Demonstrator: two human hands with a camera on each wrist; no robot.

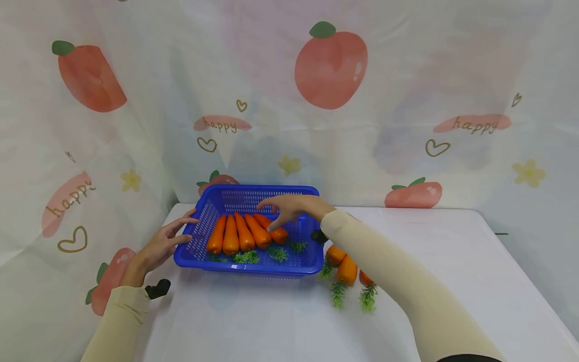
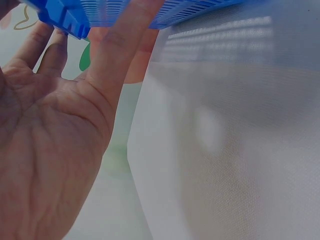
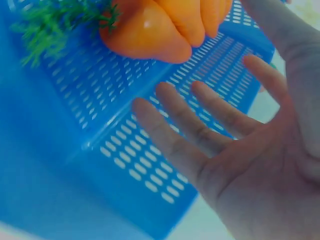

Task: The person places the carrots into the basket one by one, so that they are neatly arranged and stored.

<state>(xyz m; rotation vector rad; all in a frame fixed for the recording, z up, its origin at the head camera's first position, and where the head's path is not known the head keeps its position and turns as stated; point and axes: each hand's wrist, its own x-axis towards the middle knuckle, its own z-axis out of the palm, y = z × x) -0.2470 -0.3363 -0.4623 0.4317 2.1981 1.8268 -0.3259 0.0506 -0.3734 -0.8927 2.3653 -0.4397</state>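
Note:
A blue perforated basket holds a row of several orange toy carrots with green leafy tops toward its near side. My left hand is at the basket's left rim, fingertips and thumb touching it with the palm facing the side. Over the basket's right half reaches my right hand, its fingers spread and holding nothing. The thumb overlaps the rightmost carrot in the head view. From the right wrist, the carrot shows just beyond the fingertips, apart from them.
Right of the basket, three more carrots lie on the white table, partly hidden by the right sleeve. A printed cloth hangs behind the table and along its left side. Black wrist cameras sit at both wrists.

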